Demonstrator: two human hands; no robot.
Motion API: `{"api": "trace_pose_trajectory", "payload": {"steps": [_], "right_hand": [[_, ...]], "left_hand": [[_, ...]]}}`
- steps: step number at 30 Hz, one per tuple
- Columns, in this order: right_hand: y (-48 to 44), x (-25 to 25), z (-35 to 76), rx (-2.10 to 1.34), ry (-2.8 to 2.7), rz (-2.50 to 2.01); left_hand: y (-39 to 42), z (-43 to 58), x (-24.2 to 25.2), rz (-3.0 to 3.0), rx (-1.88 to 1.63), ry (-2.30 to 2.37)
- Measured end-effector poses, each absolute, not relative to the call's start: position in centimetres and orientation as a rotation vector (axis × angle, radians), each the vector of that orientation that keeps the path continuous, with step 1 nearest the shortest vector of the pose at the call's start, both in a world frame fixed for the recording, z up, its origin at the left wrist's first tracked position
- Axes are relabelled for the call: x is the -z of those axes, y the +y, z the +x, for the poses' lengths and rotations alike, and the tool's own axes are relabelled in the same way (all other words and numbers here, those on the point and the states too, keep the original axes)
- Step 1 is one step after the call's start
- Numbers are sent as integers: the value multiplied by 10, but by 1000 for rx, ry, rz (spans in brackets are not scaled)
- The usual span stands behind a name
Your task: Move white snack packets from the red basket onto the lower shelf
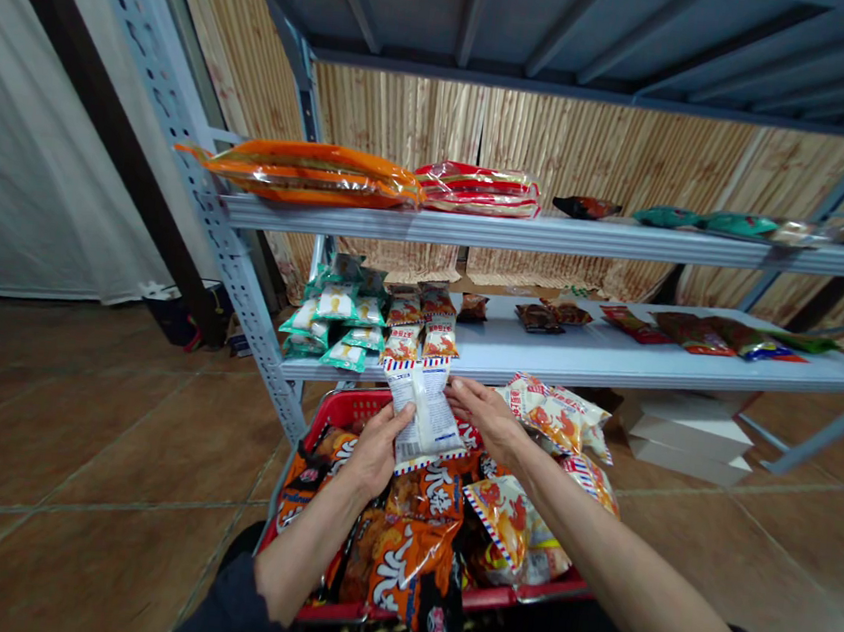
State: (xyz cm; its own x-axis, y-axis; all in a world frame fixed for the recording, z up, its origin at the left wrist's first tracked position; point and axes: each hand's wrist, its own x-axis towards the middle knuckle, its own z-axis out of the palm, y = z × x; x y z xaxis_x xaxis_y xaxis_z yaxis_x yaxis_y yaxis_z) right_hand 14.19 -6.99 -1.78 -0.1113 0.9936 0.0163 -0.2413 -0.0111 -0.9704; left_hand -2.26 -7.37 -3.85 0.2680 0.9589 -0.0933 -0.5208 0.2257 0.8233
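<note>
A white snack packet [422, 417] with red and blue striped ends is held up in front of the lower shelf. My left hand [376, 449] grips its lower left side. My right hand [485, 416] presses its fingers on the packet's upper right side. Just below the hands sits a red plastic basket [329, 409], heaped with orange snack bags [413, 546] and striped white-and-orange packets [499, 515]. Stacked packets [413, 320] stand on the lower shelf just beyond the held packet.
A grey metal shelf unit has a perforated upright [225, 245] at the left. Its upper shelf [551, 237] carries orange and red bags, and its lower shelf [577, 347] carries more snack packets. White flattened boxes [688, 435] lie under the right side, on a brown tiled floor [92, 442].
</note>
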Motion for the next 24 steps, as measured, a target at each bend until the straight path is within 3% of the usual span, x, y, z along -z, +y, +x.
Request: {"api": "trace_pose_trajectory", "payload": {"steps": [24], "right_hand": [[-57,6,143,-1292,-1041,-1052]], "left_hand": [[-72,-31,52,874,-979,670]]}}
